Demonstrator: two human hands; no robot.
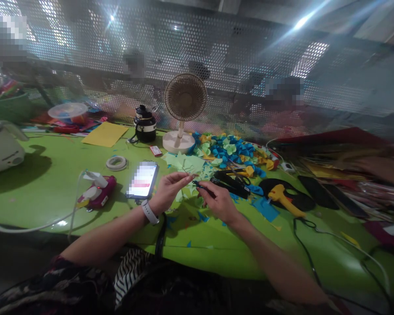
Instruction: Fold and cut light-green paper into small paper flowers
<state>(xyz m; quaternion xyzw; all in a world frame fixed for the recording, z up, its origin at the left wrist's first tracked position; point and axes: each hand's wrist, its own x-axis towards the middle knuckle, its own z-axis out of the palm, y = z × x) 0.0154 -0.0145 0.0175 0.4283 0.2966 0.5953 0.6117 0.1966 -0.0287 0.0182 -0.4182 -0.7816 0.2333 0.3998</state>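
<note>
My left hand (pixel 170 189), with a pale watch strap (pixel 149 212) on its wrist, is closed in a pinch. A thin, wire-like piece shows at its fingertips, too small to name. Close beside it, nearly touching, my right hand (pixel 218 202) is closed round a small dark piece (pixel 197 184) whose kind I cannot make out. Light green paper scraps (pixel 187 164) lie behind and beneath both hands. Small blue paper bits (pixel 202 216) are scattered on the table in front of them. To the left of my left hand is a lit phone (pixel 142 180).
A green table (pixel 59 157) bears a small fan (pixel 180 142), a heap of folded paper flowers (pixel 230 148), and a black stapler-like tool (pixel 230 183). A yellow glue gun (pixel 287 199) trails a cord at right. At left are a tape roll (pixel 116 163) and a power strip (pixel 101 194).
</note>
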